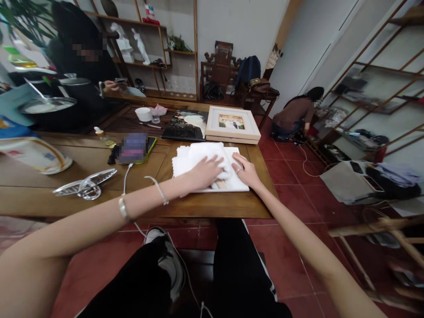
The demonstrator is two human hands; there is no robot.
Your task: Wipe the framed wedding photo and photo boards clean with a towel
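My left hand (206,173) lies over a bunched white cloth (204,152), its fingers spread and pressing on it. Under the cloth is a white-edged flat panel (236,183), apparently a photo print; most of its face is covered. My right hand (247,171) rests with fingers apart on the panel's right side, a ring on one finger. Just beyond them stand a light wooden frame (215,132) with a small picture in it and a dark photo panel (180,128) showing a pale dress.
On the wooden table (159,205) to the left are a phone (134,148) with a white cable, a silver hair clip (88,185), a dropper bottle (103,136) and a white bowl (143,114). One person (79,53) sits across; another (294,112) crouches by the right shelves.
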